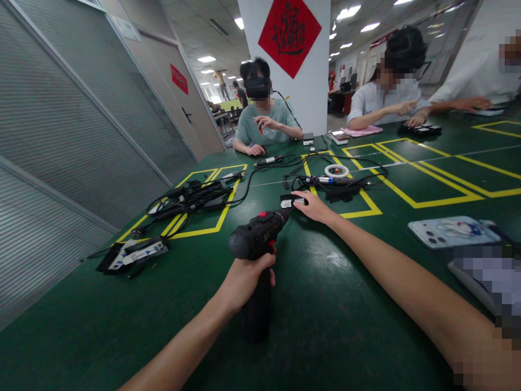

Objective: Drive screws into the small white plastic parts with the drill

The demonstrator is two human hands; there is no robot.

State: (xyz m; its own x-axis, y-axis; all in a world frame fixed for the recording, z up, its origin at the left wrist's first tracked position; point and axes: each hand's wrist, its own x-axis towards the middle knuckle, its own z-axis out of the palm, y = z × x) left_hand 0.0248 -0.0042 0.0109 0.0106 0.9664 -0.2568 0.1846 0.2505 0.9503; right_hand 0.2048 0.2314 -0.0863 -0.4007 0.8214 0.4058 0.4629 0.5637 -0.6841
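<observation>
Head camera shows the left hand (247, 278) wrapped tight around the handle of a black drill (258, 237), low over the green worktop (183, 315). The drill points away, its tip right by a small black and white block (287, 202). The right hand (312, 206) pinches the block's right end. Whether tip and block touch, one cannot tell. Black wires (199, 198) lie piled to the left, and a phone (451, 232) lies to the right.
</observation>
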